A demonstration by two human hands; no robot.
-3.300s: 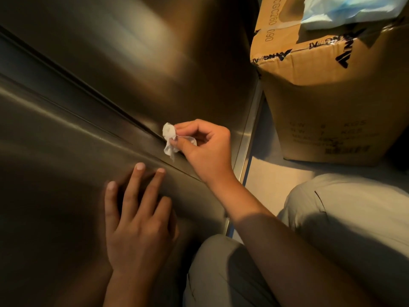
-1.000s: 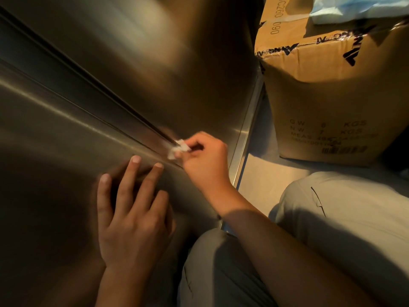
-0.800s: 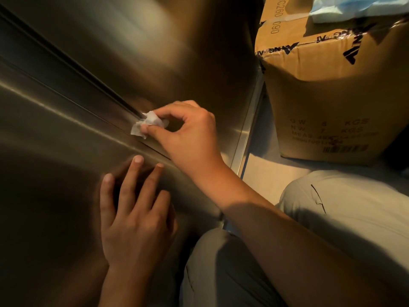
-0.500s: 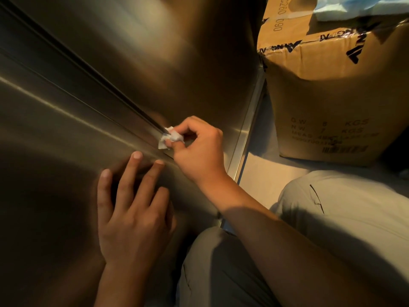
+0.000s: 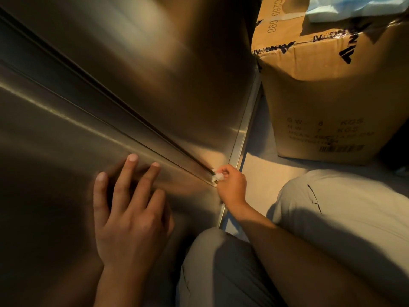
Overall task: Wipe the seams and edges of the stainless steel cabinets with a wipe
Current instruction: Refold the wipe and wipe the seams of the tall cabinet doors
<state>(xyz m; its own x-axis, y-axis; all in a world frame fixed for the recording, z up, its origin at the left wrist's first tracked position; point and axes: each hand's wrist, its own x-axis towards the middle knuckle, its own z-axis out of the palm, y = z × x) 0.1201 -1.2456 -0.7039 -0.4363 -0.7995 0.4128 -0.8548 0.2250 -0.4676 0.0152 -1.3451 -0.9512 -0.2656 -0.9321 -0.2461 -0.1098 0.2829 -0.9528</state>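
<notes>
Nearest the camera, the person's bent knees in grey trousers (image 5: pixel 232 269) fill the lower right, as they did before. The left hand (image 5: pixel 130 216) lies flat on the left stainless steel cabinet (image 5: pixel 51 165), fingers straight and slightly spread, holding nothing; it rests at the same spot as half a second ago. Just beyond it and to the right, the right hand (image 5: pixel 232 187) pinches the small crumpled white wipe (image 5: pixel 218 177) between thumb and curled fingers and presses it against the near end of the dark seam (image 5: pixel 132 111) that runs between the two cabinet panels. Half a second ago that hand and the wipe sat farther up the seam; now they are down at its bottom end, close to the metal base strip (image 5: pixel 243 134) along the pale floor (image 5: pixel 265 182). Farther off on the right stands a cardboard box (image 5: pixel 332 91), with pale blue material (image 5: pixel 354 5) showing at its top.
</notes>
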